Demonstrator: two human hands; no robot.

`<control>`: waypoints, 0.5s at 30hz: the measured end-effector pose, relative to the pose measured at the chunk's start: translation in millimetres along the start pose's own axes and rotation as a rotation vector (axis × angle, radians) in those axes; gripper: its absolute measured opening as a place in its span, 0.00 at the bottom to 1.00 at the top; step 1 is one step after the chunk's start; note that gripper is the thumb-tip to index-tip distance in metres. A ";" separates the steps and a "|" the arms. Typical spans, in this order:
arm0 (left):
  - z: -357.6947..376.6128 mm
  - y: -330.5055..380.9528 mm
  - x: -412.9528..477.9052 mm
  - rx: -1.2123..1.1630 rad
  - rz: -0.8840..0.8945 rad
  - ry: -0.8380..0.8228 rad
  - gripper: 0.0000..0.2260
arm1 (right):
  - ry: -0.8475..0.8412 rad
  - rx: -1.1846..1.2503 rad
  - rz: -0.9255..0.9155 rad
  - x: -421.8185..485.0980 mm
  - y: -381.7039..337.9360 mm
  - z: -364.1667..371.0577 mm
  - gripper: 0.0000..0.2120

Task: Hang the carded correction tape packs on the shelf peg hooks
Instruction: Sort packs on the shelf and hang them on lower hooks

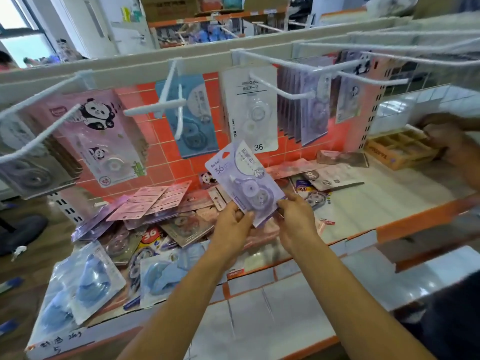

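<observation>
Left hand and right hand pinch lilac carded correction tape pack, lower edge. White wire peg hooks part-filled; heap of loose packs unhung.

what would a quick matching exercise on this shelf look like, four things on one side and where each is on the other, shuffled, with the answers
Things:
1. purple pack
2. white pack
3. wooden tray
4. pink cards

Places:
A. hanging on a peg hook
B. far right of the shelf
C. on top of the loose pile
D. gripped by left hand and right hand

Pairs: 1-D, 2-A, 3-B, 4-C
</observation>
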State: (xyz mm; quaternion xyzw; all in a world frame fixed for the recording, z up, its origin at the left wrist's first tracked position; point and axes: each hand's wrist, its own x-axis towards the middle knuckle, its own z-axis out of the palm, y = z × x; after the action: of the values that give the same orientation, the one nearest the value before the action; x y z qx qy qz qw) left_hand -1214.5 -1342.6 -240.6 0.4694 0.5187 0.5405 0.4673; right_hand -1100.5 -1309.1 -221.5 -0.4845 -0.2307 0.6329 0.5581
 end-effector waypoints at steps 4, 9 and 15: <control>10.6 -1.6 2.4 0.146 0.056 -0.069 0.11 | -0.085 -0.100 -0.100 9.1 -25.5 -21.6 0.11; 29.0 -5.5 7.1 0.485 0.216 -0.100 0.13 | -0.178 -0.349 -0.322 24.7 -51.1 -35.4 0.12; 58.7 -7.4 18.5 0.662 0.301 -0.082 0.11 | -0.212 -0.472 -0.526 41.1 -85.0 -52.9 0.08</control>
State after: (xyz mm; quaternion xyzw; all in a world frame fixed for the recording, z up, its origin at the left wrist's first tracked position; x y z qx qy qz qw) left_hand -1158.4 -1317.0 -246.4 0.6876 0.5717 0.3867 0.2257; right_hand -1009.6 -1261.1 -187.7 -0.4557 -0.5435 0.4436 0.5479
